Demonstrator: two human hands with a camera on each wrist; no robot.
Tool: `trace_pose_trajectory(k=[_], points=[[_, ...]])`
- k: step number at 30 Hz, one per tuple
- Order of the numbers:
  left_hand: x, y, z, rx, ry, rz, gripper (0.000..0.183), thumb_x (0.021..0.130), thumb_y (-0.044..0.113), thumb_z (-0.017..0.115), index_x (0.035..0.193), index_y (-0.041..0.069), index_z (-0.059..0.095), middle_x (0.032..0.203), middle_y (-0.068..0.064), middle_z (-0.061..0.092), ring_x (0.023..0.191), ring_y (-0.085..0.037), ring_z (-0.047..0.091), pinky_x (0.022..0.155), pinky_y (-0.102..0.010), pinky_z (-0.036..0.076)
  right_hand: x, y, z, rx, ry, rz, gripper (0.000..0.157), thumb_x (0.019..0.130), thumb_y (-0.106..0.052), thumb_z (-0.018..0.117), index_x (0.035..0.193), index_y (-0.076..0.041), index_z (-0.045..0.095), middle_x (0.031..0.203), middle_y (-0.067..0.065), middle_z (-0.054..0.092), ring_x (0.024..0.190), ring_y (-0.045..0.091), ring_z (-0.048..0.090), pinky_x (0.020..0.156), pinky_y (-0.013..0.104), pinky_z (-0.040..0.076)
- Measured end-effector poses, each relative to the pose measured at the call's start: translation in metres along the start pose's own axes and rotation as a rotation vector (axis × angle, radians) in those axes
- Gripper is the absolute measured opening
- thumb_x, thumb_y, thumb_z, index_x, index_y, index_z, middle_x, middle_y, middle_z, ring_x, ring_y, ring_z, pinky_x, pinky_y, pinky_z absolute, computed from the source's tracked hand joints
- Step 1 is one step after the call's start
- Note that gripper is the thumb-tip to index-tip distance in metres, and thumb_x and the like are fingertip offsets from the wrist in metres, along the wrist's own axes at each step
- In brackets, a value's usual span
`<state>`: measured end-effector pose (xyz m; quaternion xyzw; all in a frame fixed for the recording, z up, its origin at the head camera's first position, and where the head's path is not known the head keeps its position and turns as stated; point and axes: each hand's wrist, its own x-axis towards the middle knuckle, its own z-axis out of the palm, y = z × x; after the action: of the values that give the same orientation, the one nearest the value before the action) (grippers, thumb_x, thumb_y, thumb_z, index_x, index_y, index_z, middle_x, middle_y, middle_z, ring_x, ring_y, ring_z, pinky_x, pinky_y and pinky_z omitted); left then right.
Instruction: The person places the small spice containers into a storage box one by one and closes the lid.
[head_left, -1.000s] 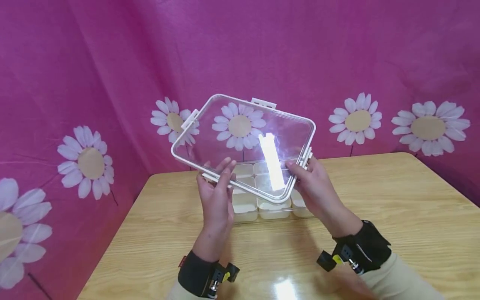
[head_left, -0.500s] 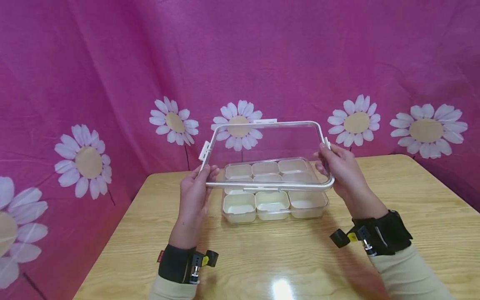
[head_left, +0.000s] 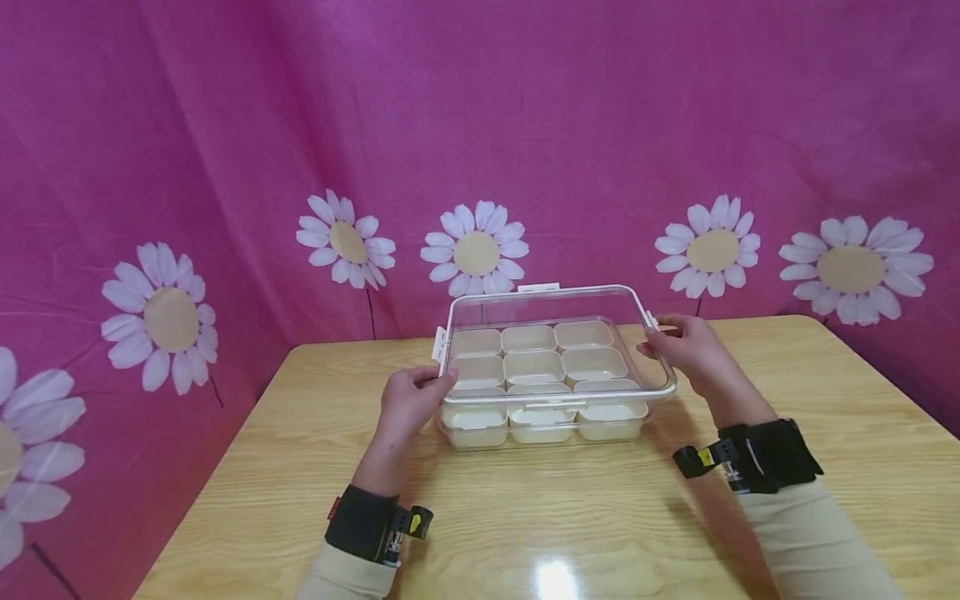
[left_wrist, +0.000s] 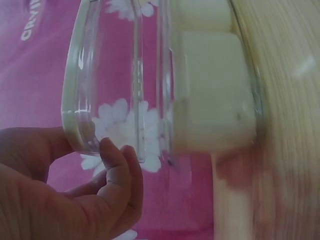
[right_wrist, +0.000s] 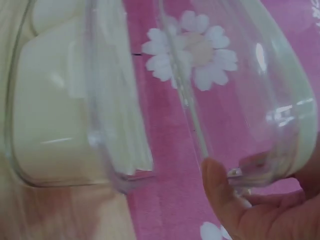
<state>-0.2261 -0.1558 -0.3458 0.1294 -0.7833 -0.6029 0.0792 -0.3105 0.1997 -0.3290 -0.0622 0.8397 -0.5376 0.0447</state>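
Observation:
Both hands hold a clear lid (head_left: 555,310) with a white rim and white side clips. My left hand (head_left: 408,406) grips its left edge, thumb on the rim and fingers at the lower side, as the left wrist view shows. My right hand (head_left: 693,350) pinches the right edge near the clip. Below the lid stands a clear box (head_left: 551,446) holding several cream cups (head_left: 480,417) in rows. Through the lid the back cups show. In both wrist views a gap separates the lid from the box's upper edge.
The box stands on a wooden table (head_left: 525,517) with a bright light reflection near its front. Behind the table hangs a magenta cloth (head_left: 585,125) printed with white daisies. Black wrist straps (head_left: 772,458) carry small cameras.
The lid was tilted and raised a second ago. It has levelled and come down over the box, and both hands have moved to its left and right sides and lowered with it.

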Motion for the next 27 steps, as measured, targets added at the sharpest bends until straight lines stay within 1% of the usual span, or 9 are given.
trace_pose_trajectory(k=[2, 4, 6, 11, 14, 17, 22, 24, 27], points=[[0.000, -0.002, -0.001, 0.024, 0.011, 0.007, 0.042, 0.095, 0.020, 0.072, 0.123, -0.010, 0.066, 0.112, -0.022, 0.068, 0.101, -0.024, 0.064, 0.087, -0.034, 0.055, 0.002, 0.003, 0.004, -0.018, -0.011, -0.001, 0.053, 0.108, -0.010, 0.043, 0.149, 0.019, 0.026, 0.135, 0.038, 0.045, 0.113, 0.033, 0.064, 0.110, 0.058, 0.037], [0.001, -0.004, -0.002, 0.053, 0.011, 0.016, 0.040, 0.095, 0.019, 0.071, 0.122, -0.010, 0.066, 0.112, -0.023, 0.068, 0.101, -0.025, 0.064, 0.087, -0.034, 0.055, 0.004, 0.005, 0.009, -0.042, -0.025, 0.003, 0.052, 0.107, -0.008, 0.042, 0.149, 0.019, 0.027, 0.138, 0.040, 0.043, 0.124, 0.045, 0.054, 0.111, 0.061, 0.034], [0.002, -0.005, -0.004, 0.079, 0.004, 0.011, 0.040, 0.095, 0.017, 0.070, 0.123, -0.011, 0.065, 0.113, -0.023, 0.067, 0.102, -0.025, 0.063, 0.088, -0.035, 0.054, 0.006, 0.008, 0.013, -0.060, -0.037, 0.006, 0.054, 0.105, -0.006, 0.042, 0.149, 0.019, 0.025, 0.141, 0.042, 0.042, 0.130, 0.050, 0.047, 0.111, 0.060, 0.035], [0.005, -0.010, -0.007, 0.140, -0.028, -0.053, 0.039, 0.095, 0.017, 0.069, 0.123, -0.011, 0.065, 0.116, -0.023, 0.065, 0.103, -0.027, 0.059, 0.091, -0.039, 0.051, 0.007, 0.014, 0.021, -0.105, -0.048, 0.009, 0.057, 0.103, -0.004, 0.043, 0.149, 0.020, 0.021, 0.144, 0.044, 0.038, 0.135, 0.051, 0.041, 0.110, 0.057, 0.037], [0.007, -0.014, -0.007, 0.185, -0.052, -0.075, 0.036, 0.094, 0.017, 0.070, 0.118, -0.011, 0.067, 0.113, -0.022, 0.066, 0.101, -0.027, 0.060, 0.089, -0.039, 0.052, 0.008, 0.017, 0.022, -0.122, -0.046, 0.014, 0.056, 0.103, -0.004, 0.043, 0.149, 0.020, 0.023, 0.146, 0.044, 0.036, 0.137, 0.052, 0.039, 0.110, 0.057, 0.037], [0.008, -0.015, -0.008, 0.191, -0.068, -0.097, 0.033, 0.095, 0.017, 0.071, 0.115, -0.009, 0.068, 0.109, -0.019, 0.066, 0.099, -0.027, 0.059, 0.088, -0.038, 0.051, 0.009, 0.018, 0.023, -0.123, -0.049, 0.032, 0.055, 0.102, -0.003, 0.043, 0.149, 0.018, 0.026, 0.148, 0.042, 0.035, 0.137, 0.051, 0.038, 0.111, 0.058, 0.036], [0.010, -0.015, -0.009, 0.184, -0.065, -0.095, 0.030, 0.095, 0.016, 0.071, 0.113, -0.008, 0.069, 0.104, -0.016, 0.065, 0.093, -0.023, 0.058, 0.079, -0.031, 0.051, 0.011, 0.018, 0.024, -0.146, -0.048, 0.019, 0.054, 0.102, -0.003, 0.045, 0.149, 0.017, 0.029, 0.146, 0.040, 0.039, 0.134, 0.050, 0.042, 0.110, 0.057, 0.038], [0.011, -0.016, -0.009, 0.202, -0.062, -0.080, 0.029, 0.095, 0.016, 0.072, 0.111, -0.008, 0.070, 0.102, -0.016, 0.065, 0.090, -0.022, 0.058, 0.074, -0.029, 0.051, 0.012, 0.019, 0.024, -0.168, -0.045, 0.002, 0.054, 0.102, -0.005, 0.045, 0.148, 0.018, 0.031, 0.144, 0.041, 0.042, 0.133, 0.051, 0.043, 0.109, 0.057, 0.040], [0.012, -0.017, -0.010, 0.221, -0.070, -0.088, 0.029, 0.094, 0.017, 0.073, 0.109, -0.008, 0.071, 0.101, -0.016, 0.065, 0.089, -0.022, 0.058, 0.070, -0.027, 0.050, 0.012, 0.019, 0.023, -0.187, -0.055, 0.003, 0.054, 0.102, -0.006, 0.046, 0.148, 0.018, 0.030, 0.143, 0.041, 0.043, 0.131, 0.050, 0.046, 0.107, 0.056, 0.042]])
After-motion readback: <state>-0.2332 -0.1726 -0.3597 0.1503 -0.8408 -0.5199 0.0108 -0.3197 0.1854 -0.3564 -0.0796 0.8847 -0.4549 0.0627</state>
